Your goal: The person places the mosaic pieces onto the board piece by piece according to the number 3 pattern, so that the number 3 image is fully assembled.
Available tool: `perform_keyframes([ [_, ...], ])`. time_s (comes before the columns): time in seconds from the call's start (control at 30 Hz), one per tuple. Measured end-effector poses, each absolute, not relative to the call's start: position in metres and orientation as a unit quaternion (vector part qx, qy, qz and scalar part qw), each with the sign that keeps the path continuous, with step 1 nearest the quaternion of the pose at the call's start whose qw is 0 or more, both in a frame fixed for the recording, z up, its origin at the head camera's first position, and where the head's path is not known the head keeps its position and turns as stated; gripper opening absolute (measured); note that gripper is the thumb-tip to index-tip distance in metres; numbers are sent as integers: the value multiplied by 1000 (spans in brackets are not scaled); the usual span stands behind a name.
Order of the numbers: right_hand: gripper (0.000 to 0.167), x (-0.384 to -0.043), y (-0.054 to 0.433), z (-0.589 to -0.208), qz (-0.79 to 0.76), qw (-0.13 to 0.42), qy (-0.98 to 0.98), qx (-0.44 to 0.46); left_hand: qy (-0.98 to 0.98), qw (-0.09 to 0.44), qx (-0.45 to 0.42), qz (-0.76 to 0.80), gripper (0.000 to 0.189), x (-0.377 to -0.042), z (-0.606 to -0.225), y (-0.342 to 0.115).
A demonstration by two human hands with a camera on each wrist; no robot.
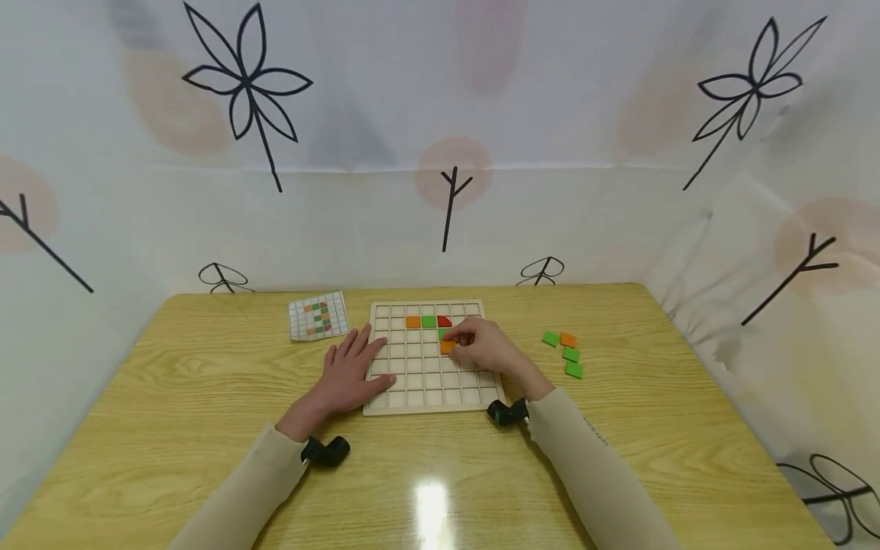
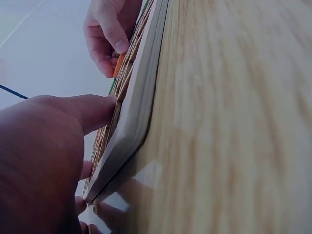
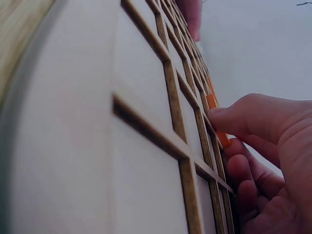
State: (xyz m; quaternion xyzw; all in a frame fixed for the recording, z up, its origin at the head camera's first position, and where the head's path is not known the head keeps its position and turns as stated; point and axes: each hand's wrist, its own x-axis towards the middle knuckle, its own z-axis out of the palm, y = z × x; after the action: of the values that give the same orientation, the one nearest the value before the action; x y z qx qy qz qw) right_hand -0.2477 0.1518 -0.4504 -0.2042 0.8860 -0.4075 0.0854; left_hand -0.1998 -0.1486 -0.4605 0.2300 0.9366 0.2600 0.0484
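Observation:
A wooden grid board [image 1: 424,397] lies on the table, with an orange tile [image 1: 412,321], a green tile [image 1: 428,321] and a red rounded tile [image 1: 444,321] in one of its upper rows. My right hand [image 1: 483,345] pinches another orange tile [image 1: 448,347] between thumb and fingers, over a cell below a partly covered green tile [image 1: 443,334]. In the right wrist view the thumb presses the orange tile [image 3: 211,103] at the grid. My left hand [image 1: 348,376] rests on the board's left edge, fingers spread; its thumb [image 2: 95,109] touches the frame in the left wrist view.
A printed pattern card [image 1: 299,317] with coloured cells lies left of the board. To the right are loose green tiles [image 1: 571,354] and an orange tile [image 1: 567,340]. The wooden table [image 1: 385,489] meets a patterned cloth backdrop [image 1: 385,229]. Each wrist wears a black camera [image 1: 326,451].

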Motion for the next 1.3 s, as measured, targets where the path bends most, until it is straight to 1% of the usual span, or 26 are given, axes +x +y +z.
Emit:
perform_keyframes([
  [0.97, 24, -246, 151, -448, -434, 112, 870, -208, 938, 48, 227, 259, 72, -199, -460, -149],
  [1.3, 24, -247, 152, -447, -427, 111, 873, -208, 939, 49, 226, 253, 71, -199, -461, -149],
])
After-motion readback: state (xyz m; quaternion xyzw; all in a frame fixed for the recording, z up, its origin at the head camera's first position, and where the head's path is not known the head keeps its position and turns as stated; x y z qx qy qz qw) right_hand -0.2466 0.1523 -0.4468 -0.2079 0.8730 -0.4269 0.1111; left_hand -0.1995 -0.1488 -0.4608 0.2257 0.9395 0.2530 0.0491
